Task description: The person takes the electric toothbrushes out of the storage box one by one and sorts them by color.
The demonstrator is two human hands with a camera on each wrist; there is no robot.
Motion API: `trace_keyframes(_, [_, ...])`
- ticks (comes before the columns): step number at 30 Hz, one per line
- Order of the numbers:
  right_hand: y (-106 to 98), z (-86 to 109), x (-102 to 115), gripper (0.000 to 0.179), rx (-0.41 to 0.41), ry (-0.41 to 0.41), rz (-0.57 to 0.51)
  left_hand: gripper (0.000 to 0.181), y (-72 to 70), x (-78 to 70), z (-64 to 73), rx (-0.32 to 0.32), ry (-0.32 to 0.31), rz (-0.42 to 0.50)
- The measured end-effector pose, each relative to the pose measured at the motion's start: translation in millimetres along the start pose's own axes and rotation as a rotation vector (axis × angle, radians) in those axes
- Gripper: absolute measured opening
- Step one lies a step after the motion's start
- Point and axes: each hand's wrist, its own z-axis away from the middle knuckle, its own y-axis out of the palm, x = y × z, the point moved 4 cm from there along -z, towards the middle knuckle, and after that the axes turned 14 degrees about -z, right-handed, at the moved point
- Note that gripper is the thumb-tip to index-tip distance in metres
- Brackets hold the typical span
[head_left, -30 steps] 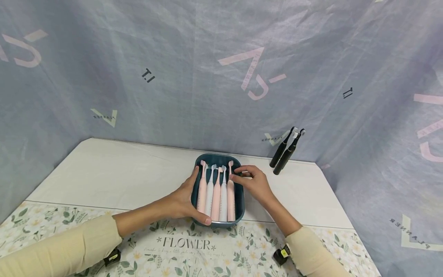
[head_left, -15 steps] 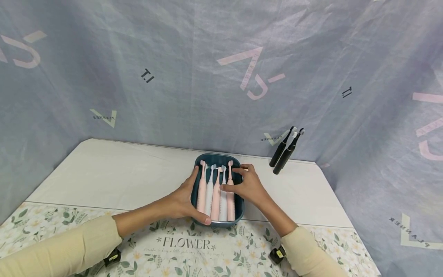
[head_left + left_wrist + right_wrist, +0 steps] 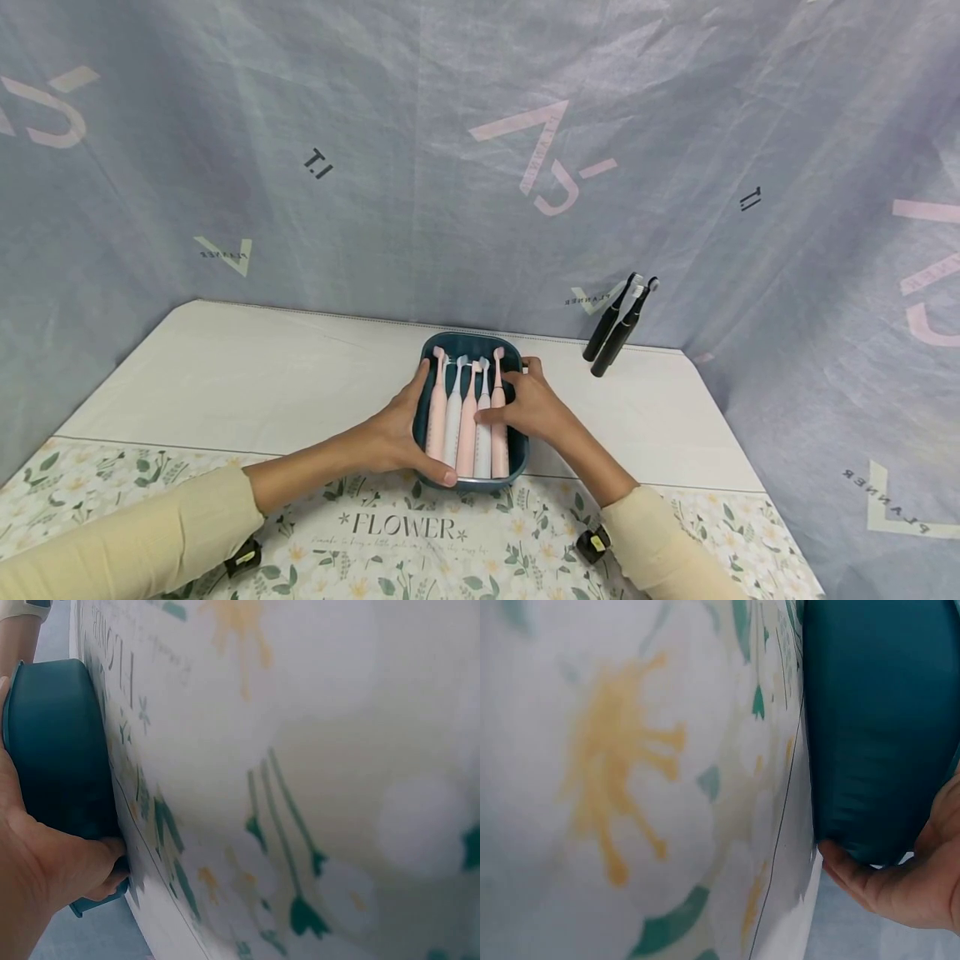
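Observation:
A dark teal storage bin (image 3: 487, 484) holds several electric toothbrushes side by side, pink (image 3: 437, 425) and white (image 3: 453, 429) in turn, heads toward the back. My left hand (image 3: 390, 437) grips its left side, thumb over the near corner. In the left wrist view that hand (image 3: 49, 862) wraps the bin's outer wall (image 3: 56, 742). My right hand (image 3: 542, 410) straddles the right wall, thumb inside across the handles of the rightmost brushes. In the right wrist view, fingers of the right hand (image 3: 907, 889) curl against the wall (image 3: 885, 735); its thumb is hidden there.
Black electric toothbrushes (image 3: 617, 340) stand upright at the back right. The white table (image 3: 300, 367) carries a floral mat with "FLOWER" lettering (image 3: 405, 527) along its front. A grey-blue printed curtain (image 3: 375, 208) encloses the back and sides.
My right hand has moved left and slightly nearer, from the rightmost pink brush's neck to the bin's right wall, thumb now over the handles. The left hand and bin stay put.

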Motion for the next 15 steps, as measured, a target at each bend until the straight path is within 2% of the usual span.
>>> trace_keyframes(9, [0.2, -1.8, -3.5, 0.089, 0.002, -0.015, -0.017, 0.180, -0.6, -0.5, 0.6, -0.005, 0.004, 0.019])
trace_keyframes(15, [1.0, -1.7, -3.9, 0.087, 0.001, 0.006, -0.026, 0.179, 0.1, -0.1, 0.3, 0.000, -0.004, 0.017])
